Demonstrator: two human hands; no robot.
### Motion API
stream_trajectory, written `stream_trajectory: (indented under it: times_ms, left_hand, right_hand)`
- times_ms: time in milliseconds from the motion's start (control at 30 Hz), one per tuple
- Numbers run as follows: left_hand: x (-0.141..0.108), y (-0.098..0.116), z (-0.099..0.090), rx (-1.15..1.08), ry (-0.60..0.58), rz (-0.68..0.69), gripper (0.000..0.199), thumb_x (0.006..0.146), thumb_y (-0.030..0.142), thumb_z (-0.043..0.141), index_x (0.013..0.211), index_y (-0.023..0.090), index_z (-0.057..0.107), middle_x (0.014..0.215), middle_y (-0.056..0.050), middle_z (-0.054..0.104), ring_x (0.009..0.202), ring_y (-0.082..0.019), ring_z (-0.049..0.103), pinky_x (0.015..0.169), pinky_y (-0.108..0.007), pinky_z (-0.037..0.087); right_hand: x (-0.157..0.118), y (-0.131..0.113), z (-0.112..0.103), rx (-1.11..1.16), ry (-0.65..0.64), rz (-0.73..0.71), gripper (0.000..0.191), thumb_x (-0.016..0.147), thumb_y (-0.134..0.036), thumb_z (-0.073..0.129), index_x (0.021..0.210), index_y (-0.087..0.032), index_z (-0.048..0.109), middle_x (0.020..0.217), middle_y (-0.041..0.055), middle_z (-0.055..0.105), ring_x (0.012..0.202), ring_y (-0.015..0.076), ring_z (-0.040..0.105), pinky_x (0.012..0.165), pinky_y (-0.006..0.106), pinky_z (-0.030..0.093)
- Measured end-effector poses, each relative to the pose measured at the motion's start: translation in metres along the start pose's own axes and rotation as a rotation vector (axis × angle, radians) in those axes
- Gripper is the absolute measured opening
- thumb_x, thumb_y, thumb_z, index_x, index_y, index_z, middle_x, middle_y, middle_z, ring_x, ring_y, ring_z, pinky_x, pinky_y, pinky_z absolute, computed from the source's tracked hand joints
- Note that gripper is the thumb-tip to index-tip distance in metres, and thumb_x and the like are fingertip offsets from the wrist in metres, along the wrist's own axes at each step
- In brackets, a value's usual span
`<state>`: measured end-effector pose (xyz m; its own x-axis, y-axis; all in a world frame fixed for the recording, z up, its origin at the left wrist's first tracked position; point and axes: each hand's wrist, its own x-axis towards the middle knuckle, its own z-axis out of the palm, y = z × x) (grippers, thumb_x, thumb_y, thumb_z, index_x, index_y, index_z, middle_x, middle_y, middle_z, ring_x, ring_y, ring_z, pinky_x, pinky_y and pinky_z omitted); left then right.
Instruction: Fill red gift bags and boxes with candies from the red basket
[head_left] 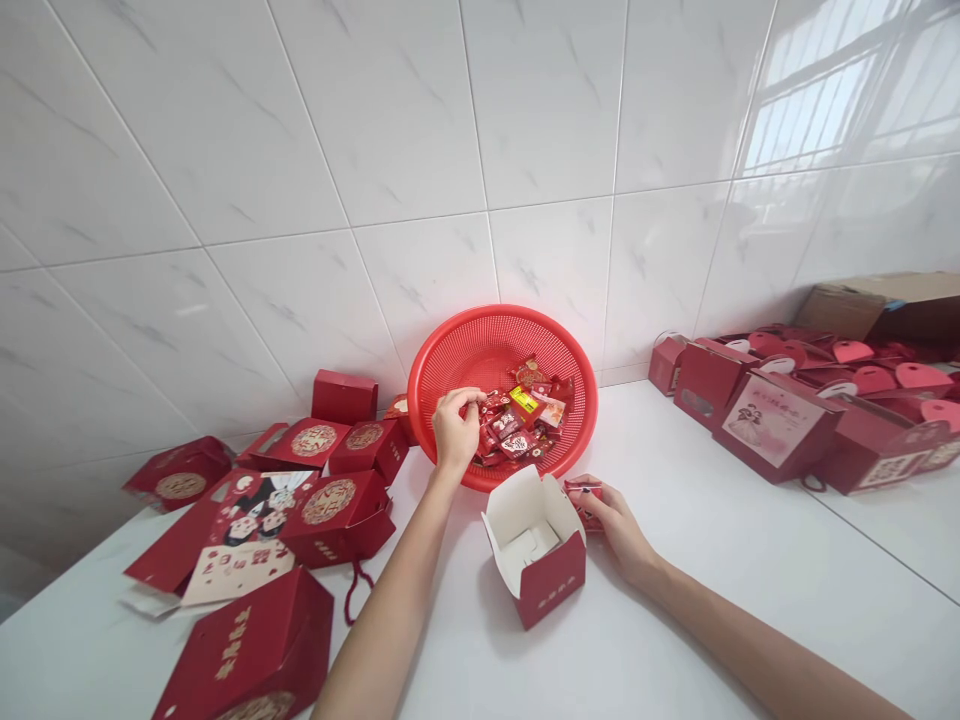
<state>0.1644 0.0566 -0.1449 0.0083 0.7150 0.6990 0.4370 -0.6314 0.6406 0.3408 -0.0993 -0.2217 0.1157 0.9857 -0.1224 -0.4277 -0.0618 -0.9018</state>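
My left hand (pixel 457 428) is over the left inner side of a red plastic basket (pixel 429 372), its fingers bent and drawn together beside a heap of wrapped candies (pixel 516 422). Whatever its fingertips may hold is hidden. In my right hand (pixel 619 528), thumb and fingers grip a small red candy packet (pixel 584 498). This packet is right against, or just beside, the right wall of an open red gift box (pixel 553 583). The box stands upright in front of the basket, flaps raised, its white inside visible.
Several red gift boxes (pixel 336 508) lie piled on the left, one with a cord. On the right stand more red boxes (pixel 780 420) with rounded handles, in front of a cardboard carton (pixel 862 300). A tiled wall (pixel 547 110) backs the white table (pixel 645 660).
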Motion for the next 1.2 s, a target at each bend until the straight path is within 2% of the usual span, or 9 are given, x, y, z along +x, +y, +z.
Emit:
stream_trajectory:
  times_ms: [200, 367, 467, 567, 700, 833, 933, 1033, 1200]
  left_hand:
    - [-0.001, 0.004, 0.000, 0.041, -0.268, -0.059, 0.031, 0.072, 0.003, 0.049, 0.075, 0.021, 0.074, 0.089, -0.004, 0.076, 0.091, -0.022, 0.069, 0.091, -0.035, 0.053]
    - [-0.010, 0.004, 0.004, 0.071, -0.668, -0.004, 0.023, 0.077, 0.022, 0.060, 0.092, 0.021, 0.077, 0.094, -0.005, 0.076, 0.090, -0.024, 0.070, 0.086, -0.034, 0.054]
    - [-0.016, 0.000, 0.007, 0.157, -0.802, 0.056, 0.040, 0.069, 0.035, 0.074, 0.107, 0.022, 0.075, 0.110, -0.009, 0.072, 0.106, -0.030, 0.066, 0.096, -0.039, 0.050]
    - [-0.018, -0.005, 0.009, 0.214, -0.838, 0.068, 0.055, 0.061, 0.040, 0.082, 0.113, 0.023, 0.073, 0.125, -0.012, 0.065, 0.123, -0.035, 0.056, 0.105, -0.044, 0.043]
    - [-0.016, -0.005, 0.007, 0.208, -0.865, 0.066, 0.050, 0.064, 0.042, 0.079, 0.110, 0.024, 0.075, 0.120, -0.013, 0.066, 0.122, -0.036, 0.056, 0.102, -0.042, 0.045]
    - [-0.014, 0.009, -0.001, 0.249, -0.969, 0.084, 0.042, 0.070, 0.040, 0.071, 0.109, 0.023, 0.075, 0.107, -0.010, 0.071, 0.106, -0.031, 0.063, 0.092, -0.035, 0.048]
    - [-0.013, 0.023, -0.007, 0.223, -1.063, 0.060, 0.026, 0.079, 0.043, 0.062, 0.091, 0.025, 0.076, 0.087, -0.004, 0.073, 0.083, -0.024, 0.065, 0.077, -0.029, 0.048]
    - [-0.013, 0.032, -0.014, 0.192, -1.108, -0.039, 0.030, 0.084, 0.045, 0.055, 0.072, 0.024, 0.072, 0.070, -0.001, 0.070, 0.061, -0.018, 0.061, 0.059, -0.025, 0.042]
    - [-0.012, 0.034, -0.020, 0.094, -1.122, -0.123, 0.013, 0.073, 0.037, 0.067, 0.068, 0.026, 0.071, 0.061, 0.002, 0.067, 0.054, -0.017, 0.059, 0.051, -0.024, 0.038]
  right_hand:
    - [0.000, 0.000, -0.001, -0.010, -0.002, -0.002, 0.032, 0.071, -0.041, 0.076, 0.087, -0.019, 0.060, 0.070, -0.0001, 0.065, 0.061, 0.0151, 0.059, 0.059, 0.026, 0.043]
    - [0.002, 0.001, -0.001, 0.000, 0.033, -0.016, 0.033, 0.067, -0.041, 0.078, 0.086, -0.021, 0.060, 0.074, -0.0009, 0.065, 0.062, 0.0147, 0.059, 0.061, 0.027, 0.044]
    - [0.003, 0.002, -0.003, 0.004, 0.051, -0.040, 0.034, 0.068, -0.039, 0.078, 0.092, -0.022, 0.062, 0.078, 0.0000, 0.068, 0.065, 0.0155, 0.060, 0.064, 0.028, 0.045]
    - [0.004, 0.002, -0.007, -0.008, 0.006, -0.027, 0.037, 0.069, -0.038, 0.077, 0.100, -0.021, 0.065, 0.077, 0.0015, 0.069, 0.067, 0.0176, 0.062, 0.066, 0.030, 0.046]
    - [0.005, -0.003, -0.009, 0.037, -0.053, 0.010, 0.039, 0.067, -0.036, 0.079, 0.100, -0.020, 0.068, 0.080, 0.0028, 0.070, 0.068, 0.0182, 0.063, 0.067, 0.031, 0.047]
    - [0.002, -0.007, -0.005, 0.099, -0.069, 0.006, 0.031, 0.061, -0.032, 0.083, 0.083, -0.021, 0.064, 0.088, 0.0022, 0.071, 0.065, 0.0153, 0.061, 0.061, 0.028, 0.046]
    - [-0.001, -0.007, -0.003, 0.080, -0.088, 0.028, 0.033, 0.060, -0.033, 0.083, 0.083, -0.021, 0.064, 0.078, 0.0011, 0.069, 0.062, 0.0158, 0.060, 0.060, 0.028, 0.045]
    - [-0.001, -0.004, -0.004, 0.076, -0.064, 0.029, 0.033, 0.060, -0.035, 0.083, 0.083, -0.021, 0.064, 0.072, 0.0007, 0.067, 0.061, 0.0169, 0.060, 0.061, 0.030, 0.046]
    - [0.002, -0.001, -0.007, 0.076, -0.092, 0.013, 0.026, 0.064, -0.038, 0.080, 0.076, -0.020, 0.067, 0.068, 0.0019, 0.066, 0.060, 0.0172, 0.059, 0.061, 0.030, 0.046]
